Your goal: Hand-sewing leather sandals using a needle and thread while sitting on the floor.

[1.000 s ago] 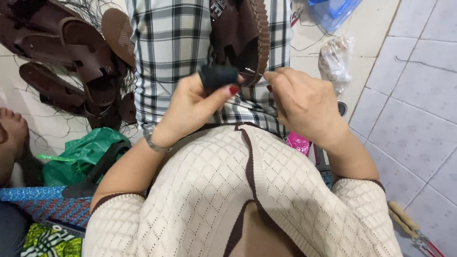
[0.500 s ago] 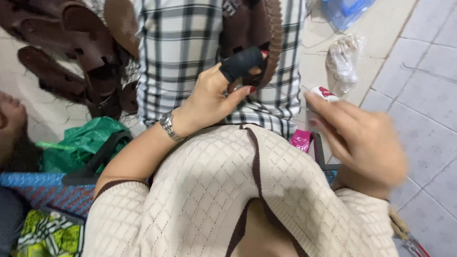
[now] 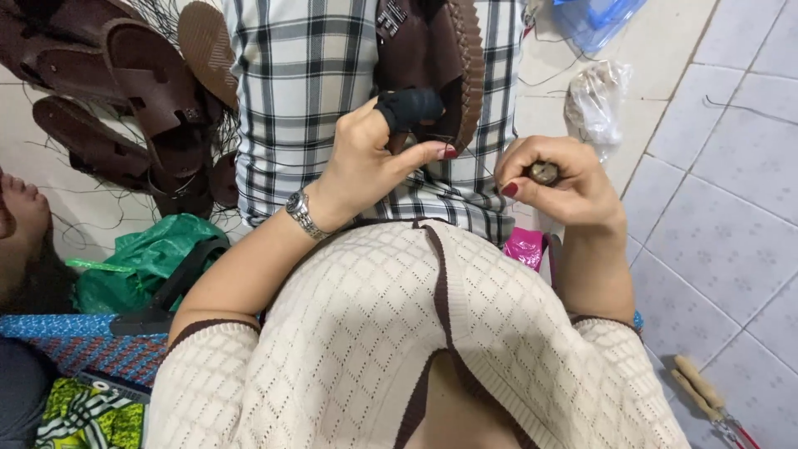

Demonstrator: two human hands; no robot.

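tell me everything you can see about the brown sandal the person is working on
The brown sandal looks like leather, with a curved sole edge lined by even stitch holes or stitching. It stands roughly upright over the checked cloth, its top cut off by the frame. The left hand, its forefinger in a black cover, holds it from the left. A thin dark thread runs from it toward the right hand, which grips a small round-ended tool.

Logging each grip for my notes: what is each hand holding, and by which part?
Left hand pinches the brown sandal at its stitched edge. Right hand grips a small round-ended tool by its handle.
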